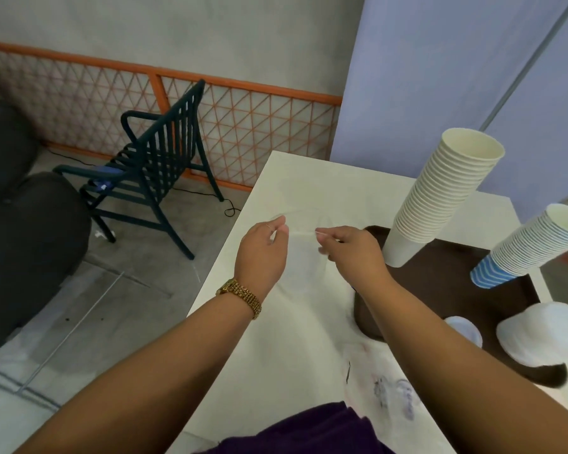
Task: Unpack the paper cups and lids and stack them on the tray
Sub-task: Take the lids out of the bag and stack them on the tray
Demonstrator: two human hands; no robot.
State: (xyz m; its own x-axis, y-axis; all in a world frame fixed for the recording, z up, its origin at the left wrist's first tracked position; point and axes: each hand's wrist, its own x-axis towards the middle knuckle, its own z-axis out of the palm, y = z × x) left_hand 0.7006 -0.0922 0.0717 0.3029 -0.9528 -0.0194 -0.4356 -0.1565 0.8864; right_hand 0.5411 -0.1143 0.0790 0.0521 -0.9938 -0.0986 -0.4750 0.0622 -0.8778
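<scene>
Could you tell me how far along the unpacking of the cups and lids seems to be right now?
Mostly done, it seems: a white cup stack and a blue-striped cup stack already stand on the brown tray, with white lids at its near end. In hand: the left hand and right hand pinch a clear plastic wrapper over the table. Its contents are too faint to tell, so what remains is unclear.

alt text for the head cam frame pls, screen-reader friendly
Both hands, left hand and right hand, pinch a clear plastic wrapper over a white table. To the right, a dark brown tray holds a white cup stack, a blue striped cup stack and white lids.
</scene>
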